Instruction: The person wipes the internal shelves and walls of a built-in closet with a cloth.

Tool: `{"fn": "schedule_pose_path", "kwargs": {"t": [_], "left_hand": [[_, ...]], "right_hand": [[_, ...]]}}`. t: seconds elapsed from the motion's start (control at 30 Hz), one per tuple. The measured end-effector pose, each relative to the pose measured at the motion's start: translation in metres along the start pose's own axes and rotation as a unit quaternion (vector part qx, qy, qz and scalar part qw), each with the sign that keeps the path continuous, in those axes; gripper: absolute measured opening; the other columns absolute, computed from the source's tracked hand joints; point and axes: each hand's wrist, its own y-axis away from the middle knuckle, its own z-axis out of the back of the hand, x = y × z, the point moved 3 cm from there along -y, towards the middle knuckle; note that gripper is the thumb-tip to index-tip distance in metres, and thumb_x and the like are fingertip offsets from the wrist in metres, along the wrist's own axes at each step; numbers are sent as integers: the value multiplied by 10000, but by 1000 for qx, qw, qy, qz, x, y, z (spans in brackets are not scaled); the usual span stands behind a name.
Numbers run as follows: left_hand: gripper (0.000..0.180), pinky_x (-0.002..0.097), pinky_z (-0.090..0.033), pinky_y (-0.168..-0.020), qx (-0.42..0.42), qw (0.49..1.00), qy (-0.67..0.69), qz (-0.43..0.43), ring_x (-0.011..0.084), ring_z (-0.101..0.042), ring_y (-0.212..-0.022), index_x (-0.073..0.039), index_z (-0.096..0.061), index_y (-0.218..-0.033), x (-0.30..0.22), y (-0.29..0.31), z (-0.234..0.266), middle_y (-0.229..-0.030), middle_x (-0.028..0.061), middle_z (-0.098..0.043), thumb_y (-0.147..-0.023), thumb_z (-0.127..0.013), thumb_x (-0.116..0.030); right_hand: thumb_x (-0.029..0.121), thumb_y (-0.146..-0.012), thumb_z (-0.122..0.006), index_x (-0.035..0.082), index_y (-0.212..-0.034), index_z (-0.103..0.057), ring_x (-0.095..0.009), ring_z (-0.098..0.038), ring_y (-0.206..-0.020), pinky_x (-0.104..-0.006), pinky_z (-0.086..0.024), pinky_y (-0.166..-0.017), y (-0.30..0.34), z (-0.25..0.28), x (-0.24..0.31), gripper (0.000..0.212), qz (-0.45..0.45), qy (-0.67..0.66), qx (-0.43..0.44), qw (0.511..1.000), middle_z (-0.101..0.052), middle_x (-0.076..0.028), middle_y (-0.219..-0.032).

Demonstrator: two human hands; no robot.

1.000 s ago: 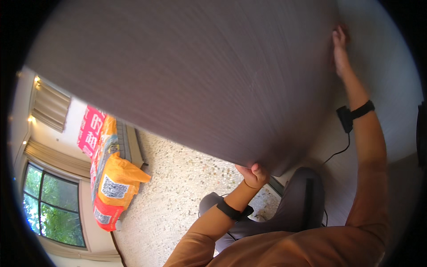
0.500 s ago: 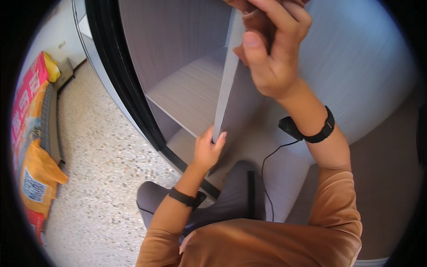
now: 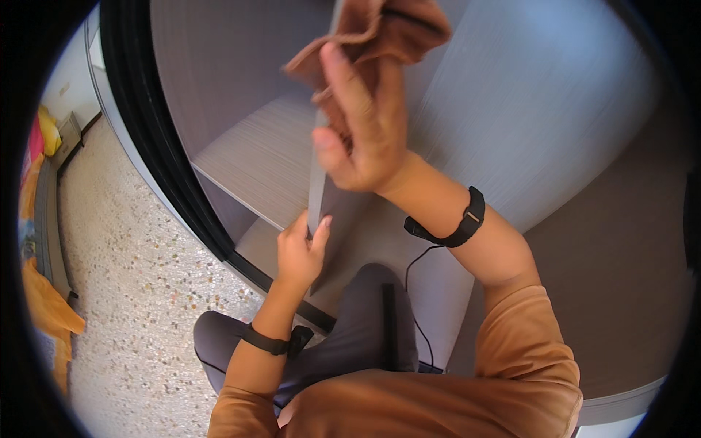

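A brown cloth is gripped in my right hand and lies crumpled over the front edge of an upright grey wood-grain panel. The fingers press the cloth against that edge. Lower on the same panel, my left hand is closed around its edge, with the thumb on the right face. Left of the panel is a cabinet shelf, with my left hand just below its front corner.
A black-framed sliding track runs along the cabinet's left side. Orange packages stand at the far left beside speckled floor. My bent knee is under the panel, and a black cable hangs from my right wrist strap.
My right hand and the cloth have moved down and nearer along the panel edge. My left hand keeps its hold. The whole view has shifted, with the cabinet further left.
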Motion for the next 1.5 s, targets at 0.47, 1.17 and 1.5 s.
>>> {"fn": "schedule_pose_path", "kwargs": {"t": [0.47, 1.17, 1.5], "left_hand": [[608, 438, -482, -810, -42, 971, -64, -228, 399, -653, -875, 56, -660, -988, 44, -21, -8, -925, 210, -672, -938, -457, -515], [541, 433, -403, -554, -61, 958, -81, -268, 366, -556, -599, -12, -630, -754, 30, -22, -3, -704, 156, -603, -949, -469, -491], [293, 444, -409, -627, -45, 980, -42, -191, 372, -515, -634, -10, -581, -733, 30, -2, 0, -652, 160, -538, -868, -652, -260]], "right_hand": [[272, -923, -480, 15, -1383, -462, -368, -530, -1084, -466, -436, -933, 87, -7, -77, 528, -87, -30, -118, 989, -482, -224, -1287], [352, -1049, -303, -6, -1502, -233, -356, -258, -1413, -423, -192, -1158, 218, -32, -117, 581, -541, -50, -125, 830, -236, -227, -1532], [270, -962, -457, -96, -1482, -222, -459, -270, -1339, -489, -245, -1100, 42, -14, 26, 678, -68, -34, 39, 996, -132, -370, -1475]]}}
